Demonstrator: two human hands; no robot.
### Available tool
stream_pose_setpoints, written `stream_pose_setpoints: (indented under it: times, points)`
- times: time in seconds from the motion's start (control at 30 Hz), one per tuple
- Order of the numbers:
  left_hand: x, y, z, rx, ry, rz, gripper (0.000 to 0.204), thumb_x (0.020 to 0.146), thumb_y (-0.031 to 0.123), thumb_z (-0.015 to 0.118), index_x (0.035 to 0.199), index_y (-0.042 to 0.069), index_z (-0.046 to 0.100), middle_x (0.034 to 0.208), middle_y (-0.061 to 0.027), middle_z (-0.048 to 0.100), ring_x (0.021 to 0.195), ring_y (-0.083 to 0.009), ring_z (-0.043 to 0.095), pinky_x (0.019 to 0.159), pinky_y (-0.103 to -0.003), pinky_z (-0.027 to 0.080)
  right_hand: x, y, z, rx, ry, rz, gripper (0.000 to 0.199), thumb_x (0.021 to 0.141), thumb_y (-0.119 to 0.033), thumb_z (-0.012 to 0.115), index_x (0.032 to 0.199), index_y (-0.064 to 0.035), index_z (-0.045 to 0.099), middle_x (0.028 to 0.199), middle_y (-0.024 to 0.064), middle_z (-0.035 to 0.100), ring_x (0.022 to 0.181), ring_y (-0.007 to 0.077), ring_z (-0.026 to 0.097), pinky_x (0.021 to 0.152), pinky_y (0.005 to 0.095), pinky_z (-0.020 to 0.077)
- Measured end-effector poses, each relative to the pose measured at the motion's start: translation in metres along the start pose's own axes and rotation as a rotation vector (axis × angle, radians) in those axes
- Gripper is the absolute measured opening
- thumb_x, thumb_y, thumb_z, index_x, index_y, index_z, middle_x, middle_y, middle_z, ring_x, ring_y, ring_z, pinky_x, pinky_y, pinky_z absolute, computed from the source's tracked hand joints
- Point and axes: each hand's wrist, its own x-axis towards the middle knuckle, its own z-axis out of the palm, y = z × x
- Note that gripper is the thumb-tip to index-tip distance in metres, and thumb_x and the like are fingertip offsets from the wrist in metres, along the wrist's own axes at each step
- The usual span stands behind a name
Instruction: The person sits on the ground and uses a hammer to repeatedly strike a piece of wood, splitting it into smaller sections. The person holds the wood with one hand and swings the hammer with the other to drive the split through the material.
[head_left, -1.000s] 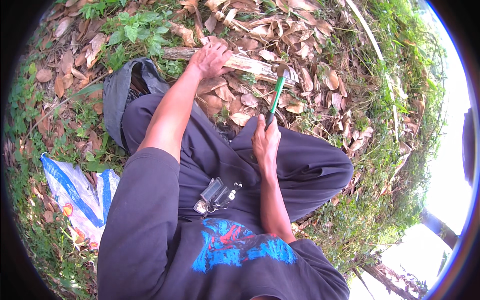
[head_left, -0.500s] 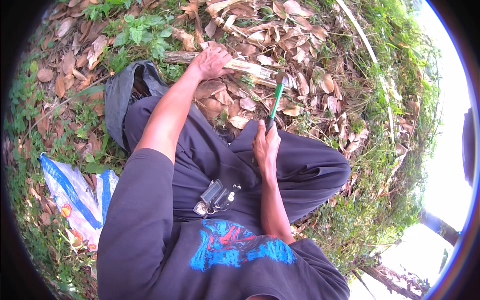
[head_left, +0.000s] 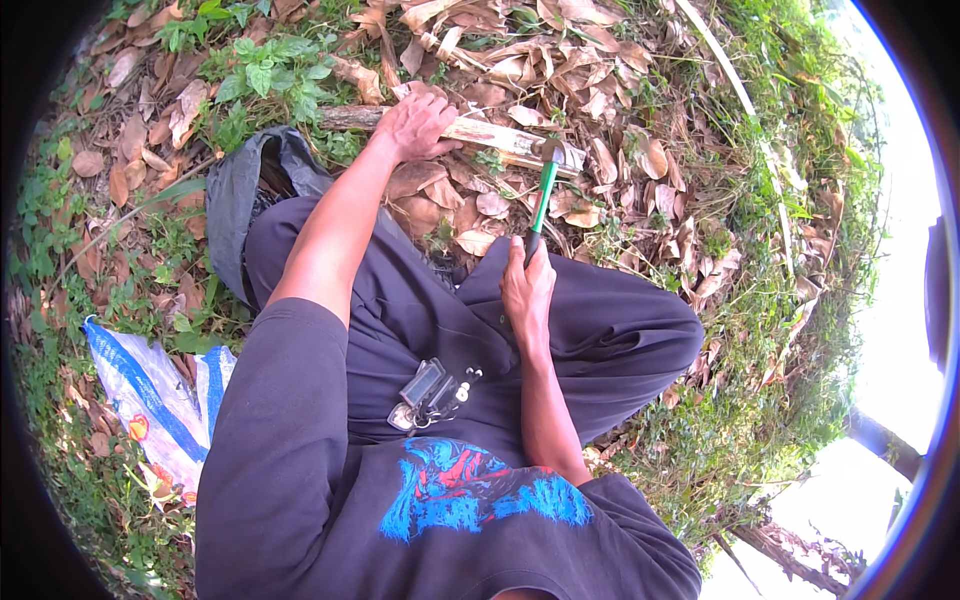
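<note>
A split length of wood with a pale, frayed face lies across the leaf litter beyond my crossed legs. My left hand grips it near its middle, fingers wrapped over the top. In my right hand, closed around the black grip, is a hammer with a green shaft. Its metal head rests at or just above the right end of the wood; whether it touches, I cannot tell.
A dark plastic bag gapes beside my left knee. Further left lies a white and blue sack. Dry leaves and green weeds surround the wood. A long pale stalk runs along the right side.
The hammer and my right hand have shifted slightly left along the wood. My left hand keeps its grip in nearly the same place.
</note>
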Motion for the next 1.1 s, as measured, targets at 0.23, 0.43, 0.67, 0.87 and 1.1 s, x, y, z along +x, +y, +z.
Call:
stream_pose_setpoints:
  times: [0.23, 0.43, 0.67, 0.87, 1.1]
  points:
    - [-0.003, 0.001, 0.000, 0.011, 0.012, -0.021, 0.052, 0.092, 0.050, 0.065, 0.113, 0.003, 0.062, 0.110, -0.0136, 0.063, 0.108, -0.0310, 0.061, 0.096, -0.043, 0.049, 0.002, -0.048, 0.003, -0.120, 0.024, -0.043, 0.041, 0.107, -0.035, 0.049, 0.101, 0.0054, 0.056, 0.075, 0.0273, 0.058, 0.069, 0.0457, 0.055, 0.065, 0.0531, 0.0413]
    - [-0.001, 0.000, 0.005, -0.011, -0.002, -0.023, 0.052, 0.091, 0.051, 0.066, 0.112, 0.004, 0.062, 0.108, -0.0130, 0.063, 0.106, -0.0307, 0.061, 0.096, -0.043, 0.049, 0.022, -0.036, 0.013, -0.226, 0.008, -0.031, 0.041, 0.108, -0.035, 0.047, 0.103, 0.0040, 0.057, 0.079, 0.0287, 0.060, 0.072, 0.0464, 0.058, 0.067, 0.0530, 0.0421]
    - [0.000, 0.002, -0.004, 0.000, -0.047, -0.042, 0.051, 0.089, 0.050, 0.067, 0.112, 0.005, 0.061, 0.107, -0.0121, 0.063, 0.107, -0.0297, 0.061, 0.095, -0.043, 0.049, 0.016, -0.039, 0.008, -0.197, 0.079, -0.156, 0.036, 0.108, -0.032, 0.048, 0.104, 0.0034, 0.052, 0.076, 0.0323, 0.058, 0.072, 0.0531, 0.057, 0.061, 0.0572, 0.0389]
    - [-0.002, 0.001, 0.005, 0.011, -0.012, -0.040, 0.051, 0.089, 0.049, 0.068, 0.112, 0.004, 0.061, 0.108, -0.0117, 0.064, 0.107, -0.0301, 0.062, 0.096, -0.042, 0.050, 0.001, -0.043, 0.012, -0.130, 0.031, -0.049, 0.034, 0.108, -0.031, 0.048, 0.100, 0.0026, 0.049, 0.066, 0.0301, 0.054, 0.062, 0.0518, 0.055, 0.055, 0.0541, 0.0380]
    - [0.000, 0.001, -0.003, -0.015, -0.090, -0.052, 0.052, 0.090, 0.050, 0.067, 0.115, 0.004, 0.061, 0.109, -0.0123, 0.064, 0.108, -0.0301, 0.062, 0.095, -0.042, 0.050, 0.008, -0.032, 0.014, -0.060, 0.022, 0.038, 0.036, 0.108, -0.032, 0.049, 0.100, 0.0030, 0.051, 0.063, 0.0248, 0.053, 0.054, 0.0415, 0.054, 0.055, 0.0501, 0.0403]
